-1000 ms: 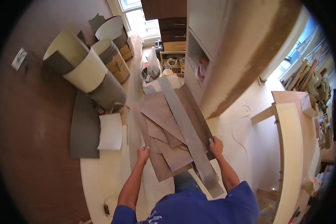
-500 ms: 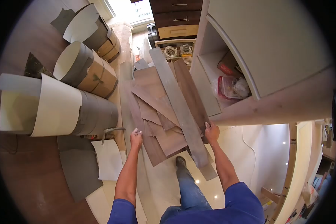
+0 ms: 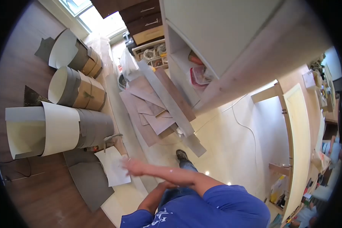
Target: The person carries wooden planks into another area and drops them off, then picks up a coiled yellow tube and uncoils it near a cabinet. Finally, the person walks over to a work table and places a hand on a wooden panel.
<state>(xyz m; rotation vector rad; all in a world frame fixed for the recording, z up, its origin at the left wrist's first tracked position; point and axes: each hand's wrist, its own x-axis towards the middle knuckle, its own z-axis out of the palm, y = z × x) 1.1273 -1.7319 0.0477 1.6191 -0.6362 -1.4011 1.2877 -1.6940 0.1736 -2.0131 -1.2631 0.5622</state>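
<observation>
My right hand (image 3: 133, 167) is stretched across my body to the left, smeared by motion, above the edge of a white sheet (image 3: 113, 173). Whether it touches the sheet, I cannot tell. My left forearm is bent in at my waist, and its hand is hidden behind my right forearm. In front of me lies a loose pile of brown laminate pieces (image 3: 135, 104), with a long grey strip (image 3: 169, 99) across it. Neither hand is on the pile. A hammer-like tool (image 3: 112, 138) rests left of it, beside a dark grey sheet (image 3: 86, 184).
Several large rolls (image 3: 62, 129) of sheet material lie along the left. A white cabinet (image 3: 216, 34) with an open shelf stands at upper right. A cable (image 3: 250, 133) runs over the pale floor. A wooden frame (image 3: 294, 152) and other people are at far right.
Both hands have left the sides of the laminate pile. My right hand has swung left across my body, and my left has drawn back to my waist. The view has shifted and turned.
</observation>
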